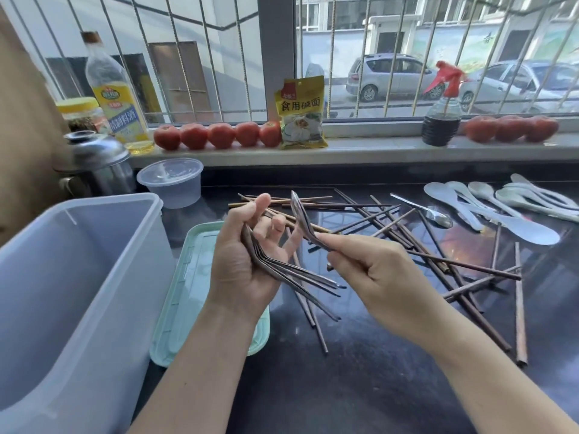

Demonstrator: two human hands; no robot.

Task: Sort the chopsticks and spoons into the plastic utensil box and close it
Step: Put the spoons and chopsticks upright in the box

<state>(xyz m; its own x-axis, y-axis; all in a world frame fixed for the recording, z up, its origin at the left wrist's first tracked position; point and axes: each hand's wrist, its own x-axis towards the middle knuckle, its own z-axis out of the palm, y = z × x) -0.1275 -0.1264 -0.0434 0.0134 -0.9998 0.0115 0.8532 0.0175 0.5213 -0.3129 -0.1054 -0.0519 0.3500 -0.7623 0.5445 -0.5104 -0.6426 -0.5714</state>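
Metal spoon is pinched by its handle in the right hand, bowl up, just right of the spoon bundle gripped in the left hand; the utensil box is left open further left on the desk

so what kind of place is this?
Most likely a home kitchen counter by a barred street-level window: cooking oil bottle and tomatoes on the sill, chopsticks and white spoons spread over the dark countertop.
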